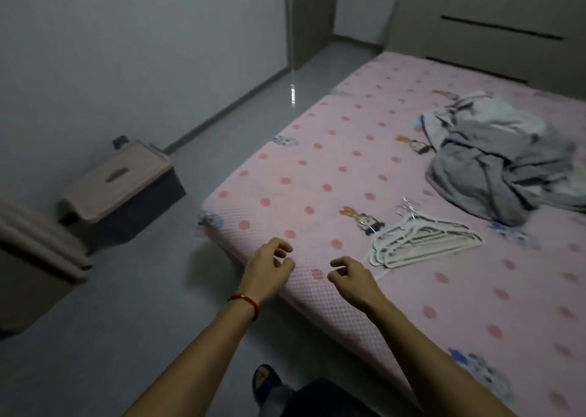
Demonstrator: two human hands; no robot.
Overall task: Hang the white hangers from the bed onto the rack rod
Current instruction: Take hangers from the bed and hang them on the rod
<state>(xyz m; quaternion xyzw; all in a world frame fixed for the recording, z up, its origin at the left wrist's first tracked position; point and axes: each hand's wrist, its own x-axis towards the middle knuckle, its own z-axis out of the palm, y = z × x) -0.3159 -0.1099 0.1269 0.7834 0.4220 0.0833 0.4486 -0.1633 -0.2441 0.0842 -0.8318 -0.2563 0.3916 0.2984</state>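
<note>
Grey clothes pile [507,163] is blurred; right edge cuts it off.

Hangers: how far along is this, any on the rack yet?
Nothing looks done: the white hangers lie in one stack on the bed. Nothing is in hand: the left hand and right hand hover empty over the bed's edge, fingers loosely curled. Left: grab the stack and hang it. No rack rod is in view.

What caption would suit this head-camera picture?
Both empty hands, left and right, reach over the pink bed toward stacked white hangers.
</note>
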